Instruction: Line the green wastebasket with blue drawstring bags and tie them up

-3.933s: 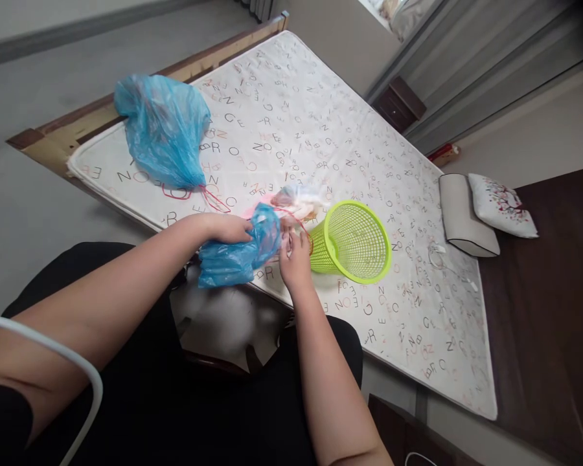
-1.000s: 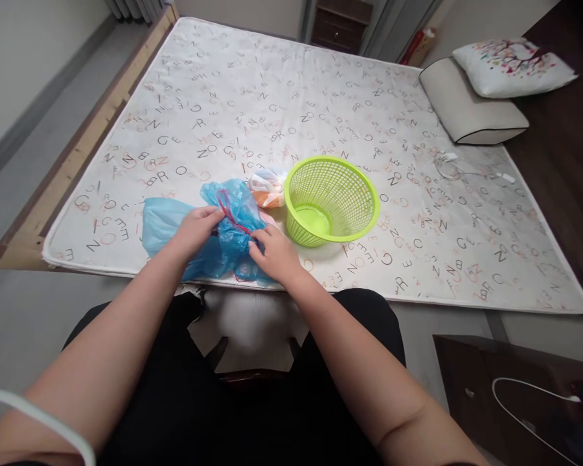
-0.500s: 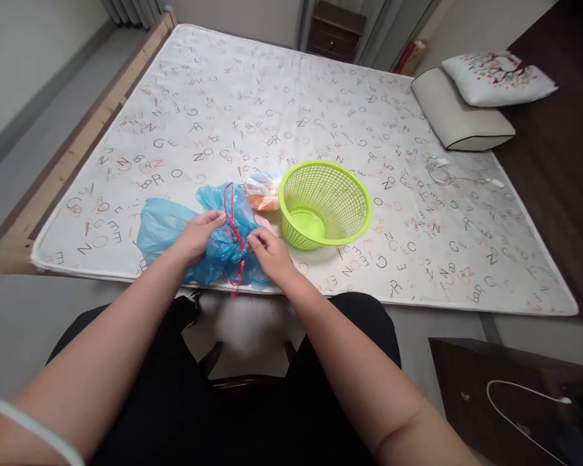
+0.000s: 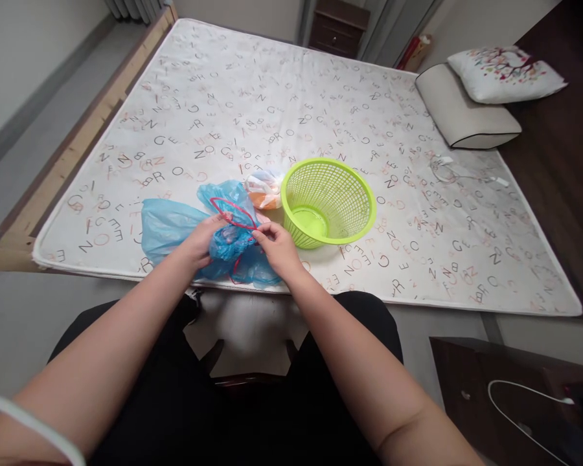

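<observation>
A thin blue plastic bag (image 4: 168,223) lies at the near edge of the mattress, its gathered part bunched between my two hands. My left hand (image 4: 206,239) is closed on the bunched plastic from the left. On the other side, my right hand (image 4: 276,244) pinches a red drawstring (image 4: 240,212) between thumb and fingertips. The string forms a loop over the gathered blue plastic, and another bit of it hangs below. Behind the blue bag rests a smaller white and orange plastic bag (image 4: 265,191), touching or very near a green plastic basket (image 4: 328,204).
The mattress (image 4: 252,97) has printed letters all over. Two cushions (image 4: 508,74) lie at its right side, with a thin white cable (image 4: 447,171) nearby. A wooden bed rail (image 4: 92,113) runs along the left. A dark cabinet (image 4: 486,388) with a white cord stands at lower right.
My right hand has drawn the red string to the right, so the loop now lies flatter and more sideways. My left hand has shifted slightly right and down on the blue plastic.
</observation>
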`<state>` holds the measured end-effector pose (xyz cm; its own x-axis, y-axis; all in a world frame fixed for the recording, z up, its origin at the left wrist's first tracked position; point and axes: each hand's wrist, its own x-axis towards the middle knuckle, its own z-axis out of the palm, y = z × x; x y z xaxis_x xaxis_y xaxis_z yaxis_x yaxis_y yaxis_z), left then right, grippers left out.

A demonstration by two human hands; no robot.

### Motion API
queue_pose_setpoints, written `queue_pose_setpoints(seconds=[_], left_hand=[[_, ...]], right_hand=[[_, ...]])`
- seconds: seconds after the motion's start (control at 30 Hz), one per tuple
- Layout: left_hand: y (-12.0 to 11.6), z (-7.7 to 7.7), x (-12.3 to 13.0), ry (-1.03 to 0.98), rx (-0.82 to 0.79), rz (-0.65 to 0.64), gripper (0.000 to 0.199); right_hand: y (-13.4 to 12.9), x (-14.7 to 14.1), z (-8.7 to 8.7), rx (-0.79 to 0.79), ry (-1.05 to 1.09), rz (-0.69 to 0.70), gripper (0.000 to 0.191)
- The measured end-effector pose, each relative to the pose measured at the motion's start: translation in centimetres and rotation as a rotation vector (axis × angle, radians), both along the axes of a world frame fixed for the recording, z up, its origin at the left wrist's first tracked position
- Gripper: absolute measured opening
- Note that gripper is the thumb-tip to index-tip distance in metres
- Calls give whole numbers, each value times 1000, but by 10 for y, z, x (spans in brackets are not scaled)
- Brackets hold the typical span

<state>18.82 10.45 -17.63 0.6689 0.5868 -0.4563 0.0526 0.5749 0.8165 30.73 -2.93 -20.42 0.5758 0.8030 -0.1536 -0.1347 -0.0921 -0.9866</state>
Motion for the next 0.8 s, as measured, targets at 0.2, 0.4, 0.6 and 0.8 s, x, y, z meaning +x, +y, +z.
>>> queue_pose_setpoints(seconds=[0.2,0.4,0.6,0.8], left_hand=[[-1,1,-2,34,14,-171,24],[7,2,-7,205,112,-251,32],[20,4,-13,416,270,-483,50],[27,5,-16,454,402,-639,57]], right_hand=[[1,1,0,26,155,-6,32],[0,15,-5,76,190,-166,30],[0,14,-5,151,319,-206,30],[2,11,-5,143,360,-235,32]])
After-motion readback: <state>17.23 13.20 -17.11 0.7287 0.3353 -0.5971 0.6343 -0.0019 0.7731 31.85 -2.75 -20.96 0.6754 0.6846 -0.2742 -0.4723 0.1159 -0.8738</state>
